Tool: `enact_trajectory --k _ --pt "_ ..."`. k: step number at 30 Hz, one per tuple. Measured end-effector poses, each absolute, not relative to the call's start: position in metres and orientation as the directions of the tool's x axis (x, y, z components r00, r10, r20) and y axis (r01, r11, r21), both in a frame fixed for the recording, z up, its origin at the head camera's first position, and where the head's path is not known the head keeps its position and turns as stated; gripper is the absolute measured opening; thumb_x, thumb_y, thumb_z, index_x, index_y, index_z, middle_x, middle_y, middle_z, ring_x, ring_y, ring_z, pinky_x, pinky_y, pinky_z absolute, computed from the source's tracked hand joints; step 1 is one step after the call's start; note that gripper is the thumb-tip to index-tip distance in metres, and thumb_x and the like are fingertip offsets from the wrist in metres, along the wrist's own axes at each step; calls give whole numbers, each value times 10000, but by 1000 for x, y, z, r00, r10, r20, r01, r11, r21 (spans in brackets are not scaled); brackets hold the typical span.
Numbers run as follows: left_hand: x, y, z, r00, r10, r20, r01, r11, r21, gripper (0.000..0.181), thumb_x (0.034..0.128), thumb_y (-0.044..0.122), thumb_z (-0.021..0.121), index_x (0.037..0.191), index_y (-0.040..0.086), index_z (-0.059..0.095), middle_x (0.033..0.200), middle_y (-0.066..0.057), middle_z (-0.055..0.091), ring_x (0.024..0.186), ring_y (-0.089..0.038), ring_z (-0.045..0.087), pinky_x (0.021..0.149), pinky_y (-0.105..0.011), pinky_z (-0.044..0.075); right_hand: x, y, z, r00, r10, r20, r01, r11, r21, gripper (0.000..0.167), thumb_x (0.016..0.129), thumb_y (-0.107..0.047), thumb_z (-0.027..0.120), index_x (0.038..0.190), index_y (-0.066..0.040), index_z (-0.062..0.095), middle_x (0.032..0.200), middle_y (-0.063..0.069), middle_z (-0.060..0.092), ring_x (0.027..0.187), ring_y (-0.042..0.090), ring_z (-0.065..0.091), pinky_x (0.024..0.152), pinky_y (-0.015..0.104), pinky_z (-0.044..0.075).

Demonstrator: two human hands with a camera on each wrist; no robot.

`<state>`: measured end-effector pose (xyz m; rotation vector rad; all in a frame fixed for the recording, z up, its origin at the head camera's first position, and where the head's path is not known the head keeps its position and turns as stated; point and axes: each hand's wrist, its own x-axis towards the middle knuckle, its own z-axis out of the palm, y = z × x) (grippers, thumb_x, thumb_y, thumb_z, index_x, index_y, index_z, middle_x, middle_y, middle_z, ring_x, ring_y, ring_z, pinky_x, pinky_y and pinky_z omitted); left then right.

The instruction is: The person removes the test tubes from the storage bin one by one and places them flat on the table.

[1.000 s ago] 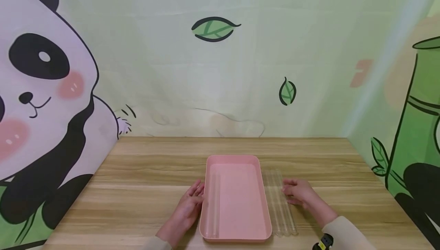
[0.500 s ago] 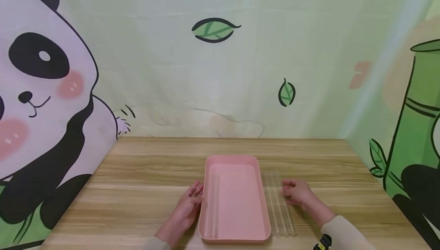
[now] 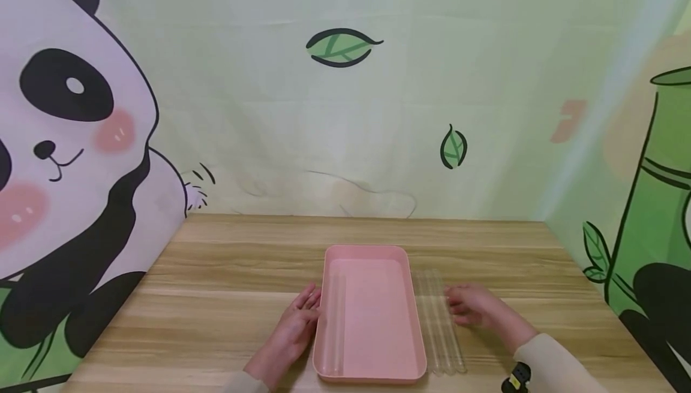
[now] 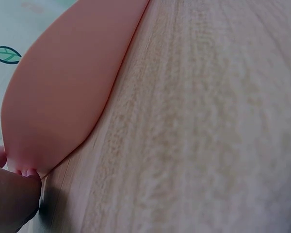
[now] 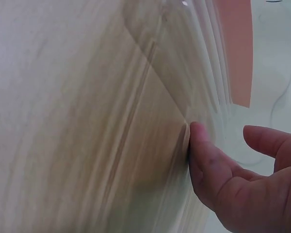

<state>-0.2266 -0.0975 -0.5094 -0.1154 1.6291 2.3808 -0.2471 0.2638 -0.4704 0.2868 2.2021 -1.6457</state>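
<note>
A pink rectangular tray [image 3: 383,315] lies lengthwise on the table. Along its left wall, clear tubes [image 3: 336,324] lie inside; their exact number is hard to tell. My left hand [image 3: 294,327] rests its fingers against the tray's left outer side, as the left wrist view also shows with the pink wall [image 4: 63,87]. Several clear tubes [image 3: 442,333] lie side by side on the table, right of the tray. Beside them is my right hand [image 3: 477,306], thumb and fingers apart. In the right wrist view its fingertips [image 5: 198,132] are at the outermost tube's edge; contact is unclear.
The wood-grain table [image 3: 237,249] reaches back to a cloth backdrop [image 3: 259,111] printed with a panda, leaves and bamboo. A small black object with a yellow mark [image 3: 516,378] sits by the right sleeve [image 3: 553,363].
My right hand has shifted slightly right, and its fingers look more spread from the tubes. The left hand, tray and tubes stay as they were; the head view has moved a little.
</note>
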Motion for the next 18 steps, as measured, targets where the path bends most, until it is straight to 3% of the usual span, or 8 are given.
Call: enact_trajectory --k 4,8,14,18 --pt "-227 -97 -510 -965 162 -208 -252 -333 909 712 975 -114 388 1610 -70 70 1667 -351 116 1577 -473 141 1307 -444 231 -245 267 -469 -894 -86 -439 399 288 -870 276 1024 -151 481 1164 81 533 907 15 578 745 71 568 635 177 575" --pt "-227 -97 -511 -966 159 -205 -248 -332 910 707 979 -108 391 1608 -73 71 1665 -354 116 1575 -478 138 1314 -479 199 -245 271 -466 -891 -86 -446 405 295 -865 295 1017 -157 487 1176 86 541 911 8 596 744 62 585 642 179 581" --pt "-228 -97 -512 -967 151 -208 -247 -331 911 710 980 -106 402 1609 -70 75 1664 -355 120 1573 -480 141 1316 -491 181 -242 278 -458 -893 -92 -440 395 309 -865 334 1023 -153 488 1191 132 539 914 16 624 733 63 617 645 198 598" --pt "-228 -97 -512 -966 152 -208 -248 -334 910 719 972 -118 398 1610 -70 69 1663 -357 117 1573 -483 137 1315 -505 163 -240 282 -449 -892 -121 -435 379 322 -867 415 1034 -148 461 1280 182 503 992 64 647 782 73 629 680 217 611"
